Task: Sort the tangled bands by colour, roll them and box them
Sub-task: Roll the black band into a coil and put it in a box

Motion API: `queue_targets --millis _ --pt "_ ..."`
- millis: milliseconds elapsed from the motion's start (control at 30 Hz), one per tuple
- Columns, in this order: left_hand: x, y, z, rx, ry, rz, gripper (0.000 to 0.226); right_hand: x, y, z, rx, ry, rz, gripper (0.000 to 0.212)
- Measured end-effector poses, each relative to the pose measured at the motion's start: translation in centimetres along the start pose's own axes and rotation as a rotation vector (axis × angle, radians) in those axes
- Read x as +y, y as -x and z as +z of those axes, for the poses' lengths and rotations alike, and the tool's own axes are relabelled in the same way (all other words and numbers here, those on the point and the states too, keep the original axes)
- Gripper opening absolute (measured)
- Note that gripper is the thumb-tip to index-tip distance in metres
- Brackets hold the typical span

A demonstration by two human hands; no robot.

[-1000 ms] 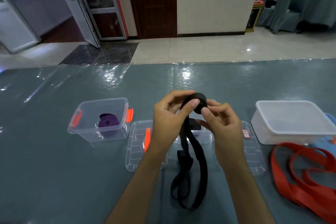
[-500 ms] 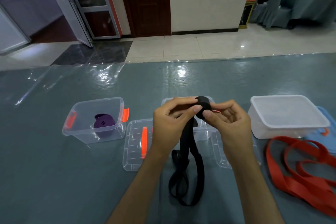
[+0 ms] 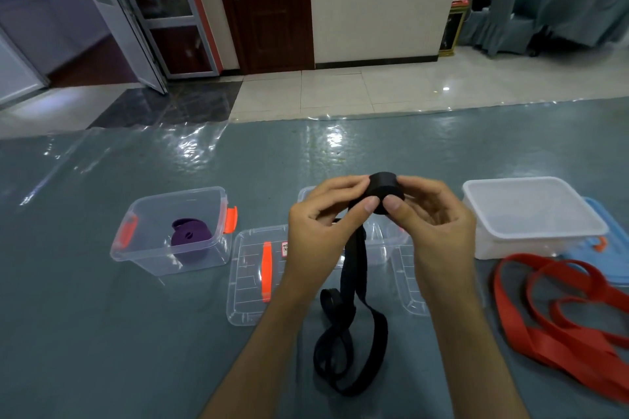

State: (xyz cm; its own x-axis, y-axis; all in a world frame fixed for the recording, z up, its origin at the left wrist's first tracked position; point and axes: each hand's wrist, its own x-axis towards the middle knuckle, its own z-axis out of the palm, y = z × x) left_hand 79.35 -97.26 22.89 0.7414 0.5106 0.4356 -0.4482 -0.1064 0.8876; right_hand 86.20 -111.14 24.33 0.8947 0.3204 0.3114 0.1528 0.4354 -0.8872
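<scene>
Black band [image 3: 386,192]: rolled end is pinched between left hand [image 3: 321,214] and right hand [image 3: 430,214]; loose tail is draped on table [image 3: 85,333]. Purple band [image 3: 189,238] is kept in clear box [image 3: 177,224].

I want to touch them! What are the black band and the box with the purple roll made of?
The black band looks like matte stretchy rubber or fabric: it droops in limp loops. The box looks like hard clear plastic: the purple roll shows through its glossy walls.

Two bare forearms rise from the lower edge of the frame to the left hand [image 3: 318,221] and right hand [image 3: 434,217], sleeveless, with short trimmed nails and no rings or watch.
</scene>
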Motion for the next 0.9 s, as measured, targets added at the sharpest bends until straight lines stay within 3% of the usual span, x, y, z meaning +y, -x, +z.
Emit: queue_targets --millis 167,367,500,600,900 --pt "0.2 -0.5 -0.7 -0.051 -0.008 -0.052 0.025 1.5 0.8 0.5 0.035 -0.098 0.075 0.035" --pt "0.6 -0.1 -0.5 0.062 0.084 -0.050 0.015 1.0 0.7 0.8 0.028 -0.007 0.055 0.033" --pt "0.5 0.3 -1.0 -0.059 0.024 -0.069 0.034 1.1 0.8 1.0 0.076 -0.089 0.019 0.027" --pt "0.7 0.1 -1.3 -0.093 -0.016 -0.003 0.032 1.4 0.9 0.8 0.019 -0.102 0.045 0.030" --pt "1.1 1.2 1.0 0.042 0.090 -0.029 0.020 1.3 0.9 0.2 0.031 -0.048 -0.036 0.035"
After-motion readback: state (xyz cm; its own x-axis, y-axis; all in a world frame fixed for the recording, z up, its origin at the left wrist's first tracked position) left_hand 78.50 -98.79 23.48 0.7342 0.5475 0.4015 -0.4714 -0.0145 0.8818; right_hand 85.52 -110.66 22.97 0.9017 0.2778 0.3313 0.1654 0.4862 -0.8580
